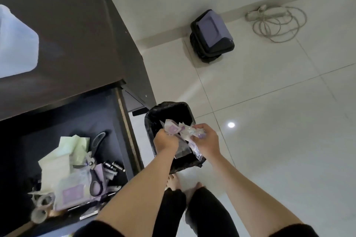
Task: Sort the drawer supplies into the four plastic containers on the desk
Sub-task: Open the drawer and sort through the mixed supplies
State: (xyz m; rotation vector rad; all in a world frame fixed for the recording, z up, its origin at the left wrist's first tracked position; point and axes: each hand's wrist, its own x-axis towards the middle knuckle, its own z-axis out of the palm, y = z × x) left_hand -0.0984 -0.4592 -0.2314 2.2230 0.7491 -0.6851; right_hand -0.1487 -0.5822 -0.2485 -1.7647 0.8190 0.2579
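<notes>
Tiled floor (269,121); lined bin (154,119) beside open drawer (119,121), under wrapper-clutching hands (185,140)

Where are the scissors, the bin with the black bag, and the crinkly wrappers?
scissors (94,161): head view, on the pivot where the blades cross.
bin (154,113): head view, on the bag-covered near-left rim.
wrappers (173,128): head view, on the purple patch between the hands.

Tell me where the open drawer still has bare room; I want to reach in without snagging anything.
The drawer is bare along its far part, between the desk edge and the scissors. The near half is crowded: pale papers, scissors, tape rolls and small packets overlap there. Both hands grip wrappers over the bin.
</notes>
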